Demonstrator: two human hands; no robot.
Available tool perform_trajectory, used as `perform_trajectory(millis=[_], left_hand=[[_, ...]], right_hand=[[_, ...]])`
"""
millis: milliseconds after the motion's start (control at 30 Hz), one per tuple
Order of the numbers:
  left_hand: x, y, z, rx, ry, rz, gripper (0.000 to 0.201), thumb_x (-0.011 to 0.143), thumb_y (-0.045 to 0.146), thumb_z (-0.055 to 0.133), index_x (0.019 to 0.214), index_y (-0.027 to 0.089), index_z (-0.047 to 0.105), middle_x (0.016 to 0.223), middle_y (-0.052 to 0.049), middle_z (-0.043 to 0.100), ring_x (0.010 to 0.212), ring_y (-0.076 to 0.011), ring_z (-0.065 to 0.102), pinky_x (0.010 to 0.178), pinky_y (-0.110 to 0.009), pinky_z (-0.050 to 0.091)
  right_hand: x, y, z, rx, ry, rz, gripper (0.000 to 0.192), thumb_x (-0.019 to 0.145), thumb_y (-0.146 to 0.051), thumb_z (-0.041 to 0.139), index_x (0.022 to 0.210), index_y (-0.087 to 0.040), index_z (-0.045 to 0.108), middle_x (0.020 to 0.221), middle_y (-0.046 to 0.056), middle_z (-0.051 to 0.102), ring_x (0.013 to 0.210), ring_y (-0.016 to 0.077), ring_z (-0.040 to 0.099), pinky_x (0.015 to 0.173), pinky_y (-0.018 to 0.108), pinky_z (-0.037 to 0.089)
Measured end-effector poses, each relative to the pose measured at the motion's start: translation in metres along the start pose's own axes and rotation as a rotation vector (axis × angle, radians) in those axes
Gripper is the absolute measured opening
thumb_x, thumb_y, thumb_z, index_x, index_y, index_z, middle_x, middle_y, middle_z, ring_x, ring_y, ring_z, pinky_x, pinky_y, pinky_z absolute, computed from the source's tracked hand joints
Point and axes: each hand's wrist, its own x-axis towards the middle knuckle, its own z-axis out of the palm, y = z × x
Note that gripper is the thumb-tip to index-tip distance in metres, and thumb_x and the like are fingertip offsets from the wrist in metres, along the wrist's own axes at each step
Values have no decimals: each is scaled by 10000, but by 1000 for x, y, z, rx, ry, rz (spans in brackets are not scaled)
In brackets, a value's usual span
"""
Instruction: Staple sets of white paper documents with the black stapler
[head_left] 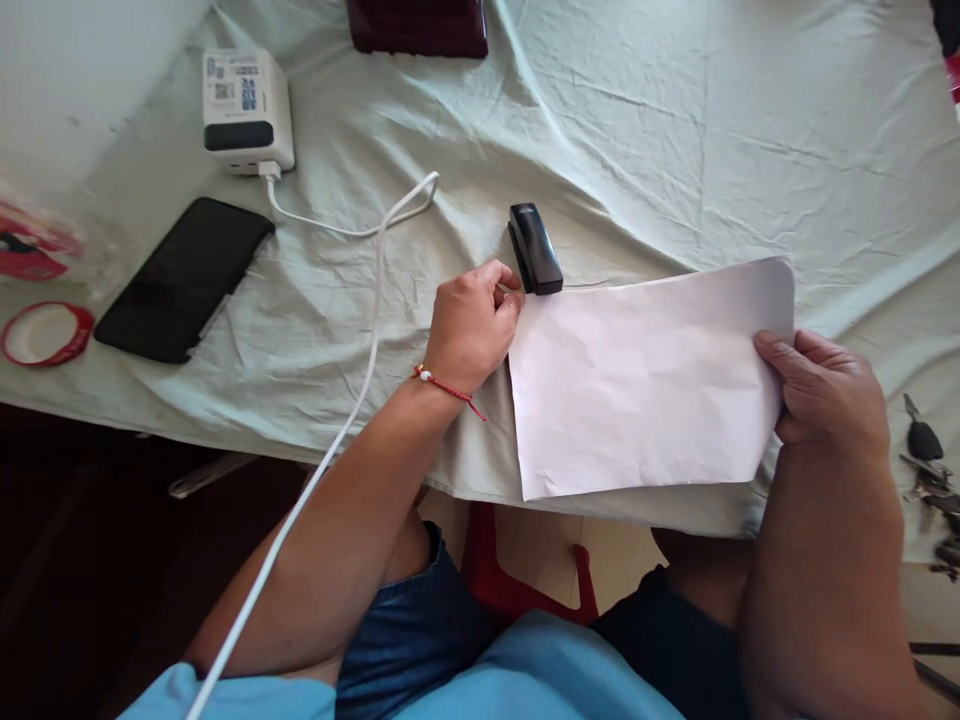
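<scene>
A white sheet of paper (pixel 645 385), possibly more than one layer, lies over the front of the cloth and overhangs its edge slightly. My right hand (pixel 832 390) grips its right edge, thumb on top and fingers underneath. At the upper left corner, my left hand (pixel 480 315) is closed, its thumb and forefinger pinching the paper beside the stapler. The black stapler (pixel 536 250) stands at that corner, its near end meeting the paper's top edge. Whether the corner sits inside the stapler's jaws is hidden.
A pale green cloth (pixel 622 130) covers the table. To the left are a black phone (pixel 187 280), a white power block (pixel 247 110) with a white cable (pixel 375 300), and a red wristband (pixel 71 345). Keys (pixel 924 435) lie at right; a dark red box (pixel 418 25) is behind.
</scene>
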Motion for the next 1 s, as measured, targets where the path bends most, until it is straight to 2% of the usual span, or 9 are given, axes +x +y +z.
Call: perform_trajectory(millis=[133,233,333,400,467,567,700,800,1000], left_hand=[[0,-2,3,28,22,25,147,953,203,623,987,217,765,839,-31,798,798,-211,721,832,-337,562],[-3,-3,4,33,38,54,221,965,189,614,1129,241,754,900,-27,803,869,-226,741,877,-352,588],[-7,-1,3,68,97,115,461,942,122,624,1377,257,693,1139,-69,788,1053,-254,741,996,-402,608],[-10,2,2,101,125,209,576,922,89,638,1473,256,659,1341,-110,724,1229,-286,695,1103,-447,589],[-10,6,2,116,95,309,581,917,86,659,1459,294,682,1474,-102,673,1398,-322,620,1203,-506,536],[-8,9,1,91,-5,389,487,947,81,641,1331,360,751,1523,-45,697,1525,-327,562,1273,-568,471],[-3,7,-2,59,-10,402,469,1002,49,524,1247,347,790,1446,-22,774,1477,-261,645,1294,-563,454],[-2,3,-5,44,4,424,494,980,11,520,1205,343,808,1425,-13,793,1428,-250,693,1302,-564,438],[-5,-4,-6,113,-13,438,545,944,-3,513,1274,335,786,1455,-19,782,1448,-235,681,1329,-600,373]], right_hand=[[1,1,-1,5,12,-14,350,505,-312,901,818,-173,830,655,-9,729,491,103,578,380,187,458],[2,3,-2,-3,3,-21,346,529,-309,902,843,-177,841,665,-7,733,494,100,577,395,187,468],[2,3,-2,3,10,-32,357,529,-308,908,855,-177,846,665,-4,732,486,103,576,389,190,463],[2,3,-2,5,9,-24,362,524,-307,909,856,-177,847,665,-3,732,488,106,579,385,191,461],[0,2,-1,5,2,-13,371,520,-314,910,861,-182,851,673,-4,737,496,105,585,387,187,463],[-1,1,0,14,4,-15,367,509,-319,914,845,-187,849,684,-7,744,507,101,592,404,184,484],[-1,2,-1,13,-7,-19,347,518,-314,911,834,-187,842,676,-10,738,501,102,583,394,185,473],[0,3,-4,17,-4,-18,356,528,-308,915,853,-182,843,694,-11,742,512,100,588,400,181,470],[1,5,-5,24,6,-19,370,546,-311,932,878,-173,842,726,-4,748,528,101,592,422,191,476]])
